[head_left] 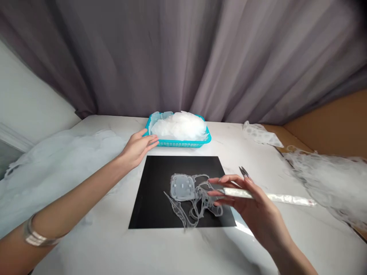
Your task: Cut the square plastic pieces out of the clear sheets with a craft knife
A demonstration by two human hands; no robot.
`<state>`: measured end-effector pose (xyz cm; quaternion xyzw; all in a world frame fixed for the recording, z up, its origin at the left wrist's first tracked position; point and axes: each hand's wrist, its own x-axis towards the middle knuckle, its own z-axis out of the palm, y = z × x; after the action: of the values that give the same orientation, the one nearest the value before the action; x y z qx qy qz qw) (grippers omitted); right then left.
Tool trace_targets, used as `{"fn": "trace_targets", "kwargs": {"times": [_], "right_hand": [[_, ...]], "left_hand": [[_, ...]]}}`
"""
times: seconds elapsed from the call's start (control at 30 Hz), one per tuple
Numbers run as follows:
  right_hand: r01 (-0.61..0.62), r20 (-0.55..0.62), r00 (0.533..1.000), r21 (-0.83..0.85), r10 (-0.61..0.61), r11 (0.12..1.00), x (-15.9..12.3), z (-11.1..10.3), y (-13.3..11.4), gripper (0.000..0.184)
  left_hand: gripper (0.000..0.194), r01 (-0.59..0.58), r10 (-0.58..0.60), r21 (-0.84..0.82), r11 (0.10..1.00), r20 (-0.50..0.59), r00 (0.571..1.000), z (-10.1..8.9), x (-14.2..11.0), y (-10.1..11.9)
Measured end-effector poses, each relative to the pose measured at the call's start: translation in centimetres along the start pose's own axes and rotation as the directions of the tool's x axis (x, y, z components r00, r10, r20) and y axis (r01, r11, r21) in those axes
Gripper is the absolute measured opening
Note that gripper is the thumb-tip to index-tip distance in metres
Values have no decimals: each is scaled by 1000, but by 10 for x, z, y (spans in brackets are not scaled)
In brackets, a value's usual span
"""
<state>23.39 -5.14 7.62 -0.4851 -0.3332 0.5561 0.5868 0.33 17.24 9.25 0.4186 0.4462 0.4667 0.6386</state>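
A person's bare left hand (137, 149) and right hand (256, 204) have slender fingers, and a shiny silver bracelet (37, 238), broad and flat on one side, circles the left forearm (83, 196) well back from the wrist.

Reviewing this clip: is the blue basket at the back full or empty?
Full: whitish pieces heap above the rim of the blue basket. Whether they reach its bottom, I cannot tell.

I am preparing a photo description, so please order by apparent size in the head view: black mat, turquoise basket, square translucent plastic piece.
1. Black mat
2. Turquoise basket
3. Square translucent plastic piece
The basket stands farther from the camera, so its real size against the mat is unsure.
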Motion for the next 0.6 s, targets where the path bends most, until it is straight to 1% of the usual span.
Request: {"fn": "trace_targets", "kwargs": {"times": [0.03, 0.07, 0.1, 0.13, 0.17, 0.2, 0.23, 0.3, 0.37, 0.43, 0.53, 0.6], "right_hand": [[-1, -32, 999, -17, 0, 1000, 1, -5, -1, 39], [-2, -70, 998, -33, 0, 999, 3, -10, -1, 37], [-9, -108, 994, -44, 4, 999, 5, -16, -2, 35], [-28, -142, 990, -48, 21, 998, 7, -22, -2, 34], [-61, -171, 984, -42, 53, 997, 9, -28, -1, 32], [-107, -191, 976, -26, 100, 994, 10, -33, 0, 31], [-157, -202, 967, -4, 153, 988, 12, -37, 1, 30], [-244, -187, 950, 47, 248, 969, 12, -41, 4, 29], [-298, -127, 943, 86, 308, 951, 11, -41, 8, 30], [-342, -33, 937, 114, 348, 933, 9, -36, 11, 32], [-392, 88, 919, 118, 384, 912, 2, -27, 9, 35], [-400, 121, 914, 96, 389, 911, -7, -21, 4, 37]], "left_hand": [[65, -29, 27, 79, 996, 19, 999, -3, -11, -4], [59, -74, 61, 199, 977, 67, 996, -6, -21, -9], [50, -132, 89, 341, 931, 139, 986, -9, -30, -14], [43, -200, 100, 480, 854, 227, 969, -11, -37, -21], [37, -273, 92, 593, 758, 317, 944, -11, -43, -28], [34, -340, 72, 665, 665, 396, 916, -11, -48, -37], [32, -389, 52, 698, 602, 451, 891, -10, -51, -45], [35, -446, 32, 709, 545, 515, 857, -6, -52, -60], [34, -500, 25, 718, 484, 560, 828, 0, -50, -71], [26, -534, 11, 721, 442, 591, 806, 4, -46, -77], [13, -555, -16, 713, 428, 620, 784, 7, -43, -77], [12, -547, -23, 704, 452, 623, 782, 6, -46, -71]]}}
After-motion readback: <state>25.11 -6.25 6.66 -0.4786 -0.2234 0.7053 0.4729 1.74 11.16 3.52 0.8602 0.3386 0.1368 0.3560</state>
